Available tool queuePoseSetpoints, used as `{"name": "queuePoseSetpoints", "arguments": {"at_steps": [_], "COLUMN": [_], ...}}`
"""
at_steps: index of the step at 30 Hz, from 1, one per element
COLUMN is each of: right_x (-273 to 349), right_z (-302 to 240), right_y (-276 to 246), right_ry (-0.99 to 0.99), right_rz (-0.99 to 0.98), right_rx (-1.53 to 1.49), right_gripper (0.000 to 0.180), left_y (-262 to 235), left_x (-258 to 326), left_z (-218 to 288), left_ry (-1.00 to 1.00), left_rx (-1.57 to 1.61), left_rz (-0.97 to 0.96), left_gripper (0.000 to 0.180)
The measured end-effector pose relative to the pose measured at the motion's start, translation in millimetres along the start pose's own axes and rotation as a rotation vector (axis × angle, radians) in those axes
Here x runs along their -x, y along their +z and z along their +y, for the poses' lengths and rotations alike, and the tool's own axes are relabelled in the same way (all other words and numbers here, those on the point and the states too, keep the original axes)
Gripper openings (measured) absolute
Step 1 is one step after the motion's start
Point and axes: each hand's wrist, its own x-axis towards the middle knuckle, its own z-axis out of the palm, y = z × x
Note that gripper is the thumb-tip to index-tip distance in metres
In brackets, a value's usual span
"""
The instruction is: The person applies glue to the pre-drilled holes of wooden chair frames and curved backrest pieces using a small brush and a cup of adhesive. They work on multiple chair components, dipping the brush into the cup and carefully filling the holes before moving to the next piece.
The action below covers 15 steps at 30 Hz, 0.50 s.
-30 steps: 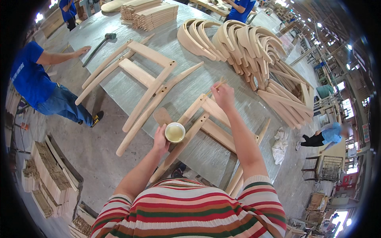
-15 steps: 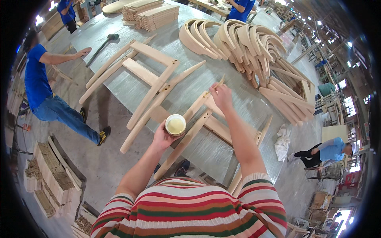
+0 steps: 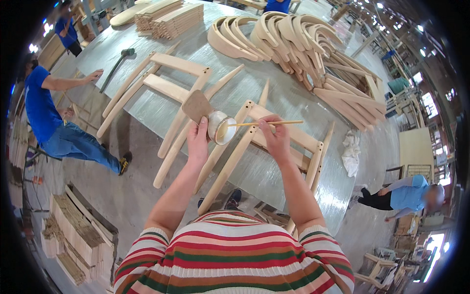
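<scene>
Workshop worktop (image 3: 293,176) carries chair frames. Our left hand (image 3: 197,139) grips a tilted cup (image 3: 220,128); right hand (image 3: 275,138) fingers pinch a stick (image 3: 259,123), dipping its tip inside.

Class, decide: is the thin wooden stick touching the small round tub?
Touching. The head view shows the wooden stick, held by the right hand, with its tip inside the tilted tub.

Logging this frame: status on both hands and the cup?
Left hand holds small cup, tilted toward the right. Right hand holds thin stick, tip in cup. Both above wooden chair frame on table. Nothing in between.
</scene>
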Motion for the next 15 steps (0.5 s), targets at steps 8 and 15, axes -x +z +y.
{"name": "queuePoseSetpoints", "arguments": {"at_steps": [8,15], "right_x": [13,26], "right_z": [15,32], "right_y": [-1,-16], "right_ry": [0.135,0.427], "right_rz": [0.127,0.185], "right_rx": [-0.236,-0.690], "right_gripper": [0.011,0.009], "left_y": [15,16], "left_x": [10,7], "left_z": [7,-7], "left_ry": [0.046,-0.126], "left_rx": [0.056,0.215], "left_rz": [-0.070,-0.068], "left_gripper": [0.030,0.026]}}
